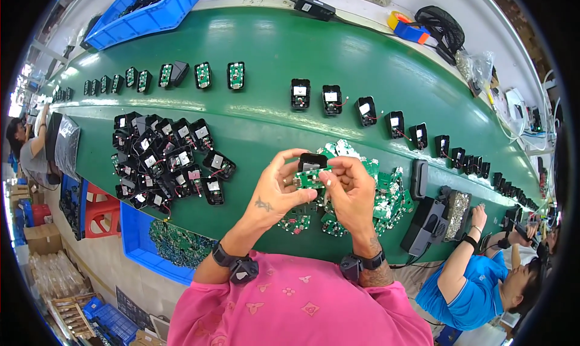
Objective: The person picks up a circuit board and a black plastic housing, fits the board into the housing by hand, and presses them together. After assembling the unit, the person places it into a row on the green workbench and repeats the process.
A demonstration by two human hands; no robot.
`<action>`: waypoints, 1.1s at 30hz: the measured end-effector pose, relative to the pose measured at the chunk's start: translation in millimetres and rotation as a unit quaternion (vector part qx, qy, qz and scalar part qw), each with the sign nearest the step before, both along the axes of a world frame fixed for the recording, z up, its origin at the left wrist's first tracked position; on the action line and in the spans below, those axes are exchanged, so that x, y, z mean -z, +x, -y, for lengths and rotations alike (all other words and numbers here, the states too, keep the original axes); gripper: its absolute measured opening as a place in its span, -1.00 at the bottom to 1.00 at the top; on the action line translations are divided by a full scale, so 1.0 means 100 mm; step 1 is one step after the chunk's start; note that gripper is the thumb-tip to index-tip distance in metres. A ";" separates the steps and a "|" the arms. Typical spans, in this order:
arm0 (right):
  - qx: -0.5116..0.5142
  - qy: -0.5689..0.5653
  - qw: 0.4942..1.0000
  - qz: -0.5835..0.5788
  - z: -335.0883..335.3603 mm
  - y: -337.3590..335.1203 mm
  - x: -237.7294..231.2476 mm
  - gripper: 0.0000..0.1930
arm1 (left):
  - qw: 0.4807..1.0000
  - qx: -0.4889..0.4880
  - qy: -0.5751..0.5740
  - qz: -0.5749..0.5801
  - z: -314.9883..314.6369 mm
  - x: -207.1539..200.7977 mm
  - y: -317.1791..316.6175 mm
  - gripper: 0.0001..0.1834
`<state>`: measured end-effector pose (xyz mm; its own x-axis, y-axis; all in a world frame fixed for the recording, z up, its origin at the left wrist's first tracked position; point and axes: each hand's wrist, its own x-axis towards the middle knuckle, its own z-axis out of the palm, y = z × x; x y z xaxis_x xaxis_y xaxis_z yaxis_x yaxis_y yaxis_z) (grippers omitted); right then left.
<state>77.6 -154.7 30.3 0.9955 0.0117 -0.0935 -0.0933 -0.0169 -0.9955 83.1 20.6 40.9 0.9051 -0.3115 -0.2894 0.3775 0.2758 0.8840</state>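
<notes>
Close in front of me, my left hand (273, 192) and my right hand (349, 192) both grip a small black plastic casing (312, 160). A green circuit board (309, 178) lies at the casing's near side, pinched between my thumbs and fingers. Whether the board is seated inside the casing cannot be made out. Beneath and beyond my hands spreads a pile of loose green circuit boards (393, 201). To the left of them sits a heap of black casings (163, 158) with white parts and thin wires inside.
Across the green table (260, 56) runs a row of casings with boards (236, 76) and, further right, casings with white parts (331, 99). A blue bin (142, 13) stands far left, a box of boards (136, 243) near left. A co-worker in blue (465, 285) sits at the right.
</notes>
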 end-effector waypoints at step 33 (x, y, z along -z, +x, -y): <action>-0.119 0.054 0.991 0.024 -0.09 0.02 -0.05 -0.84 | 0.986 0.061 -0.089 -0.127 -0.14 -0.08 -0.12 -0.39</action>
